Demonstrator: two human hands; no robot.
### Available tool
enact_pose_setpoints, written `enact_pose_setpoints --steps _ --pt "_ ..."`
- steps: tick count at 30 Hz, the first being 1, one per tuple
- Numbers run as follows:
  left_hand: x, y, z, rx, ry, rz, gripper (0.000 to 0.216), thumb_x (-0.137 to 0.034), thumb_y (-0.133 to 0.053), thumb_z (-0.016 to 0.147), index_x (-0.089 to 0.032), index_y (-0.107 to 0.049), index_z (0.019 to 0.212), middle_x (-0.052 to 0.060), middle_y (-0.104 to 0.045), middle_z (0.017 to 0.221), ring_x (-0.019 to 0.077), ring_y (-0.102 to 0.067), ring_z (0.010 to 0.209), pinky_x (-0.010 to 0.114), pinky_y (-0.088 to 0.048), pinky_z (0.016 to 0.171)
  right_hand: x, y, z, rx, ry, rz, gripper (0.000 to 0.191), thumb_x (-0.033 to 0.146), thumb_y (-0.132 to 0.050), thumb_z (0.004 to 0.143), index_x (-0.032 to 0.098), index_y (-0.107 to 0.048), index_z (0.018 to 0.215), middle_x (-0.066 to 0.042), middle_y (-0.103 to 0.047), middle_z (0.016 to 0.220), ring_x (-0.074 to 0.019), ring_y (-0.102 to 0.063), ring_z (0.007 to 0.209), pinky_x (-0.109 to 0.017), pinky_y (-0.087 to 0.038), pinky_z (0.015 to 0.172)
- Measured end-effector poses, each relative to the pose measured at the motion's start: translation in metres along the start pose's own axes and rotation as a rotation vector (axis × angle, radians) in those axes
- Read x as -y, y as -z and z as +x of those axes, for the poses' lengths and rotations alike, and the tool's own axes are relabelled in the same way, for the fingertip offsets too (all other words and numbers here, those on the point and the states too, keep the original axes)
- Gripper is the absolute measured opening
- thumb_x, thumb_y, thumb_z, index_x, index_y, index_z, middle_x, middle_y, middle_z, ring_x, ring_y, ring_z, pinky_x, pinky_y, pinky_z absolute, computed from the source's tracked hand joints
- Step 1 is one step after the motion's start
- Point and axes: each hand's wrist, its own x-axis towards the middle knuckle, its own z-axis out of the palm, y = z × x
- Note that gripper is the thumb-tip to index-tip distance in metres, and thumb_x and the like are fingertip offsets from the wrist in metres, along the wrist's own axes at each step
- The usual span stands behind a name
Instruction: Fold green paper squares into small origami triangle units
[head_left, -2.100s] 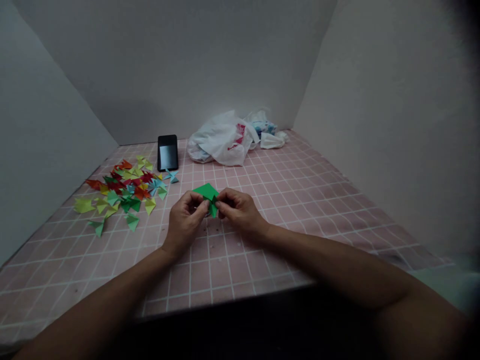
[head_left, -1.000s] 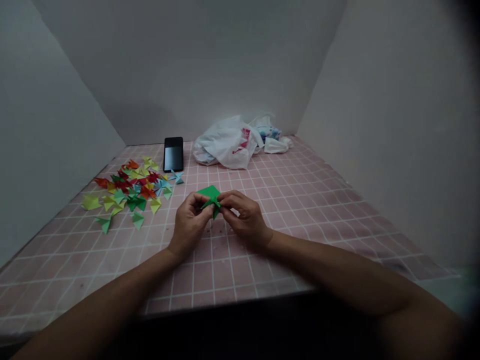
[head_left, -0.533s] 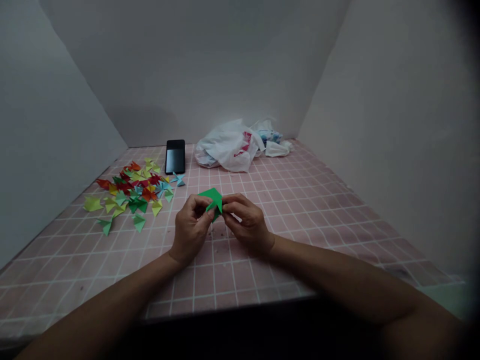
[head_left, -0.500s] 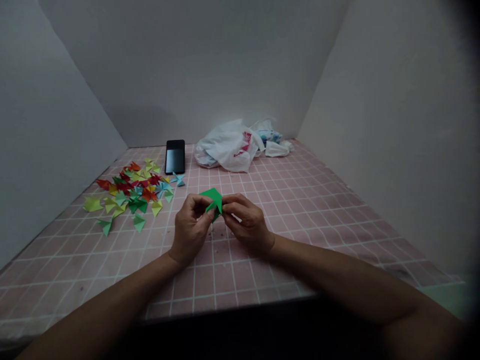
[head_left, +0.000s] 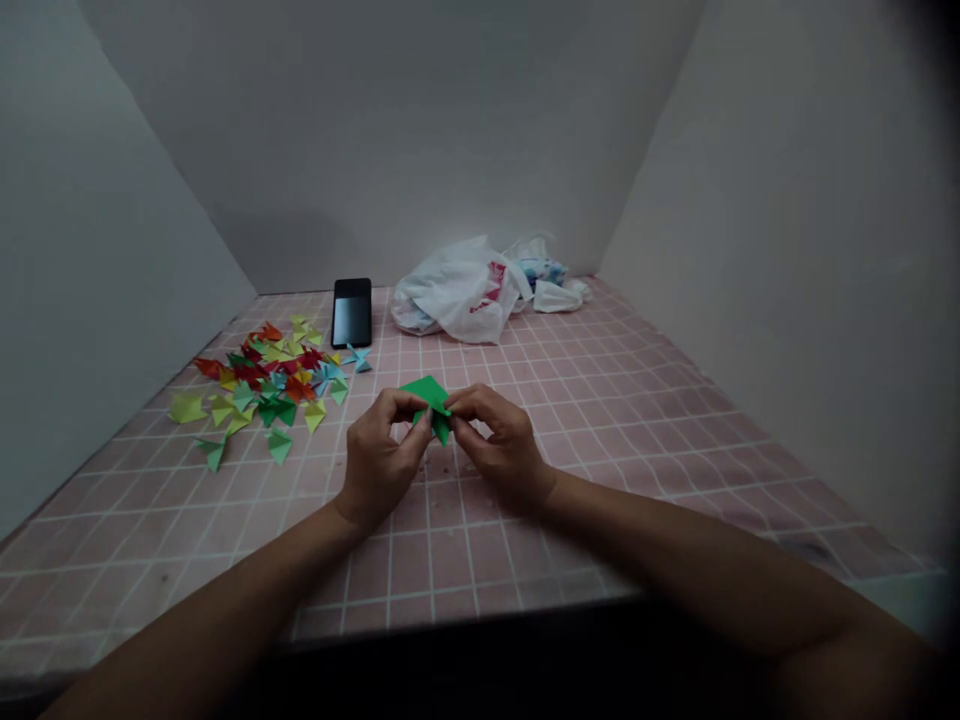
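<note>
A bright green sheet of folded paper point(head_left: 426, 389) is held between my two hands, just above the tablecloth near the middle of the table. My left hand point(head_left: 384, 455) pinches its left side between thumb and index finger. On the other side, my right hand point(head_left: 501, 440) grips a small flap at the paper's right edge with thumb and fingertips. A pointed green tip hangs down between the thumbs. The fingertips cover part of the folds.
Many small folded paper pieces point(head_left: 276, 408) in several colours lie loosely heaped at the left. Behind them a black phone point(head_left: 352, 313) lies flat. White plastic bags point(head_left: 457, 295) rest against the back wall. Pale walls point(head_left: 795, 270) enclose the pink checked tablecloth point(head_left: 637, 400).
The fold at the paper's right side has shifted: the flap now points right under my right fingertips. My right hand has turned slightly, and the left thumb has moved a little inward.
</note>
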Motion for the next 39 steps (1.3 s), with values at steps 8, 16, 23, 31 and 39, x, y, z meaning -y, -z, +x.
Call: enact_pose_setpoints --steps 8,16,23,31,39 --pt "0.0016 -0.0021 -0.0021 0.005 0.175 -0.14 0.008 -0.022 -0.071 0.08 -0.023 -0.064 0.083 -0.001 -0.068 0.074 0.017 -0.065 0.069 0.03 -0.051 0.068 -0.0056 -0.003 -0.0013 -0.003 -0.345 0.218 0.008 0.024 -0.066 0.089 0.022 -0.062 0.082 -0.001 -0.064 0.081 -0.0155 -0.06 0.076 -0.033 -0.051 0.072" --pt "0.0014 -0.0026 -0.001 0.025 0.012 0.014 0.006 -0.017 -0.065 0.083 -0.022 -0.062 0.083 0.0 -0.067 0.077 0.0165 -0.065 0.071 0.03 -0.051 0.068 -0.0053 -0.0008 0.0013 0.1 -0.403 0.271 0.011 0.03 -0.069 0.087 0.021 -0.061 0.086 0.001 -0.063 0.079 -0.014 -0.058 0.072 -0.031 -0.048 0.069" --pt "0.0029 -0.0047 -0.0046 0.089 -0.214 0.133 0.01 -0.013 -0.062 0.089 -0.022 -0.059 0.085 0.002 -0.067 0.082 0.0176 -0.066 0.077 0.031 -0.052 0.073 -0.0064 0.0 0.0014 0.076 -0.342 0.099 0.008 0.016 -0.063 0.079 0.021 -0.059 0.085 0.002 -0.059 0.075 -0.0139 -0.052 0.069 -0.03 -0.04 0.064" --pt "0.0041 -0.0081 -0.0078 0.099 -0.267 0.083 0.011 -0.01 -0.062 0.088 -0.02 -0.059 0.086 0.001 -0.065 0.081 0.0156 -0.065 0.076 0.028 -0.05 0.07 0.0003 0.0002 -0.002 0.01 -0.352 0.01 0.011 0.014 -0.055 0.076 0.02 -0.061 0.083 0.0 -0.061 0.075 -0.0152 -0.056 0.069 -0.031 -0.043 0.067" --pt "0.003 -0.0045 -0.0025 0.162 0.33 -0.408 0.02 -0.039 -0.061 0.097 -0.019 -0.062 0.099 0.0 -0.067 0.081 0.0143 -0.066 0.07 0.029 -0.055 0.069 -0.0087 -0.0006 0.0011 0.022 -0.426 0.276 0.007 0.021 -0.057 0.083 0.021 -0.062 0.087 -0.001 -0.066 0.082 -0.017 -0.062 0.077 -0.033 -0.052 0.073"
